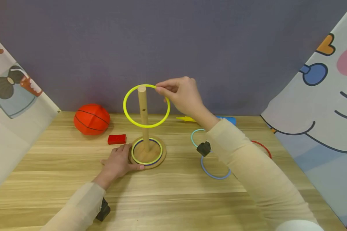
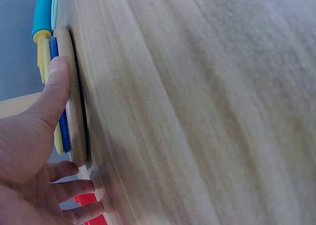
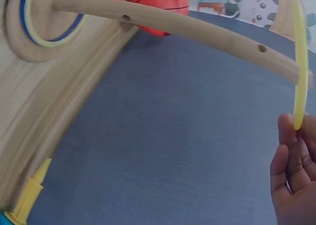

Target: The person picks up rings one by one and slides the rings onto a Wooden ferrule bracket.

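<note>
My right hand [image 1: 183, 94] pinches a yellow ring [image 1: 144, 126] between thumb and fingertips. In the head and right wrist views, that ring circles the top end of the wooden post [image 1: 143, 104], tilted. The post stands upright on a round wooden base [image 1: 154, 153]. On the base, around the post, lie a pale yellow ring [image 2: 58, 141] and a dark blue ring [image 2: 64, 131]. My left hand [image 1: 117, 163] holds the base's left side, its thumb at the front edge and its fingers spread along the left side.
Behind my left hand are a red block [image 1: 117, 139] and an orange-red ball with black lines [image 1: 92, 119]. To the right lie a mint ring [image 1: 192, 136], a light blue ring [image 1: 217, 177] and a partly hidden red ring [image 1: 264, 147]. A blue cylinder with a yellow nozzle [image 1: 228, 120] lies farther back.
</note>
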`<action>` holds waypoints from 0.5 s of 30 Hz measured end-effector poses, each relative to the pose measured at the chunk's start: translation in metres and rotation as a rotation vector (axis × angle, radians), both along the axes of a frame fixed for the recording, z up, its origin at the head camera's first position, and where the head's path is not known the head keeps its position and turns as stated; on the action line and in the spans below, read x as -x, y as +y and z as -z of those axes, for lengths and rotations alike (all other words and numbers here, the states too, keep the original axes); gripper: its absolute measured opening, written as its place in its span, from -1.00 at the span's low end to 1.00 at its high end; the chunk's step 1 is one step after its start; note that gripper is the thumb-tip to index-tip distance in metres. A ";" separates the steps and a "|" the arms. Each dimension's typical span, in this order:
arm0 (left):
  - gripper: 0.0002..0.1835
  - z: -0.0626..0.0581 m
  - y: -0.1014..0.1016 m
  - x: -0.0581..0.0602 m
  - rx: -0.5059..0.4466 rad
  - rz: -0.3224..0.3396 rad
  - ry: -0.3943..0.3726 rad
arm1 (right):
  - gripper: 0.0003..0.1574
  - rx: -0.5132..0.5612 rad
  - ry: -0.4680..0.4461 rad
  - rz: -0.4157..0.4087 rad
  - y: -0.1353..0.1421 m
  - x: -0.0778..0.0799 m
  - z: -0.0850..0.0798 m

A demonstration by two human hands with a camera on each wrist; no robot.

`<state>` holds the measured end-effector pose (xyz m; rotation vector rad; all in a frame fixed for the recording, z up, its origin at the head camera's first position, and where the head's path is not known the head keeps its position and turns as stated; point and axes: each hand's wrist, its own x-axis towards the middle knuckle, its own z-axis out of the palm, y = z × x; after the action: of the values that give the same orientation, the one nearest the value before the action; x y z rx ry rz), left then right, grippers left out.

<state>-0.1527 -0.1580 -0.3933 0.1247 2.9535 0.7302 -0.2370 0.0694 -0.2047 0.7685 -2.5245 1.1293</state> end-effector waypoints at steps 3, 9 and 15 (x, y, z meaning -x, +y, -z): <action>0.18 0.000 0.000 0.000 0.002 -0.003 -0.001 | -0.75 -0.021 -0.016 0.009 -0.002 0.003 0.010; 0.19 0.001 0.000 0.000 -0.004 0.000 -0.007 | -0.76 -0.051 -0.042 -0.008 -0.005 0.007 0.042; 0.23 0.001 0.000 0.001 -0.009 0.003 -0.012 | -0.76 -0.083 -0.085 -0.017 -0.007 0.009 0.074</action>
<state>-0.1536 -0.1578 -0.3940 0.1243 2.9384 0.7417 -0.2462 0.0625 -0.2784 0.7803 -2.6548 1.0911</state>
